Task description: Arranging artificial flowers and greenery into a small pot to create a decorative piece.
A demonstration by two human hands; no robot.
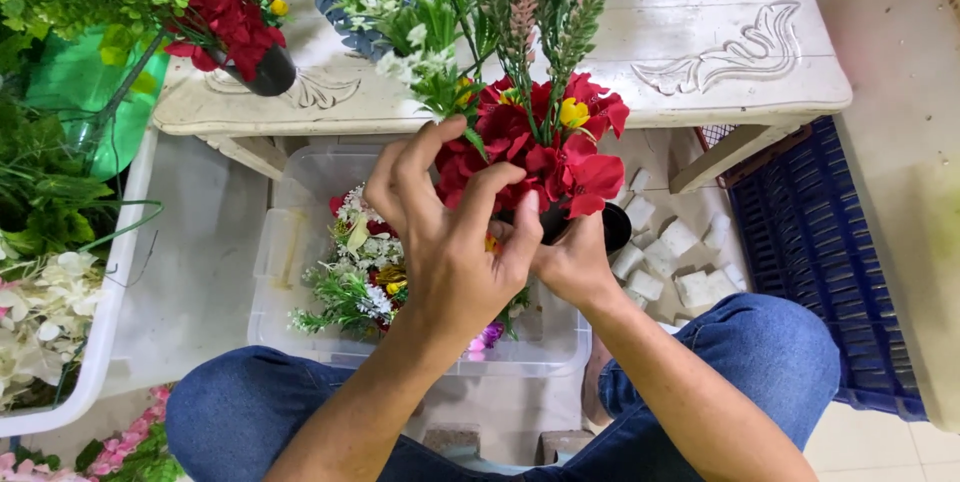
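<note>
— What are the fingers doing?

— I see my left hand with its fingertips pressed into the red artificial flower bunch with a yellow centre and tall pink-and-green sprigs, thumb and fingers closed loosely around the blooms. My right hand is clenched around the small black round pot from below; that pot carries the bunch.

— Where is the arrangement?

— I hold it up over the clear plastic storage bin, which contains loose white, green and red artificial flowers. Just right of the bin lie white foam blocks on the floor, beside a dark blue plastic crate. Ahead is a white carved wooden table bearing another black pot of red flowers. My knees in blue jeans frame the bottom.
</note>
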